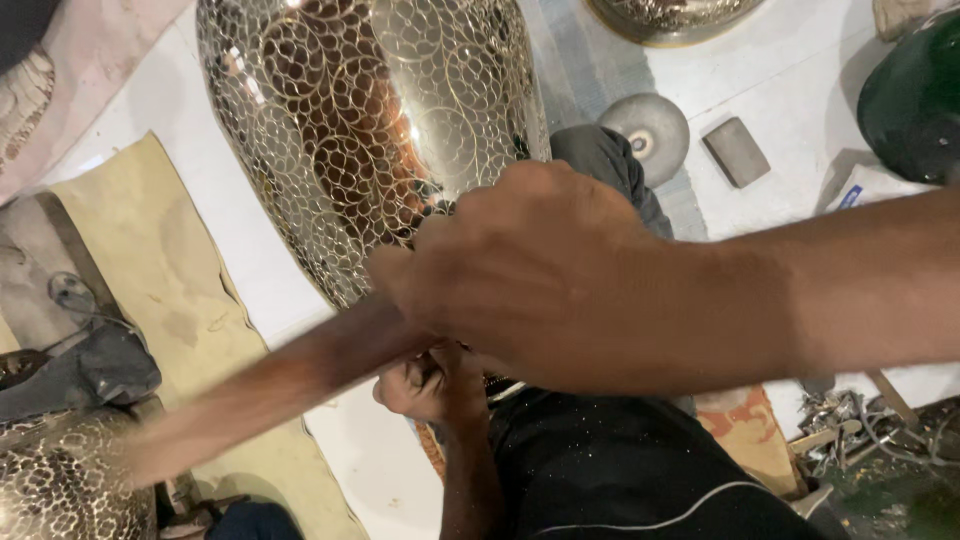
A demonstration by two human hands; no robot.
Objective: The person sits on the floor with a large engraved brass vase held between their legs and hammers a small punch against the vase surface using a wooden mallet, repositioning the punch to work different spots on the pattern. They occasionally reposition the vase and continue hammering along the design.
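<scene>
The right hand (520,270) comes in from the right side and is closed in a fist around a wooden handle (280,385), which runs, blurred, down toward the lower left; what kind of tool it belongs to I cannot tell. The left hand (430,385) sits lower, just under the right one, with its fingers curled tight around something small and dark that is mostly hidden, so I cannot name it. Both hands are at the lower edge of a large metal vessel (370,130) with a pattern of engraved circles, which rests against the person's knee over the white floor (260,260). A yellowish cloth (170,260) lies on the floor at the left, and a second patterned metal piece (60,480) is in the lower left corner. A round grinding disc (650,130) and a small grey block (735,150) lie near the upper right.
</scene>
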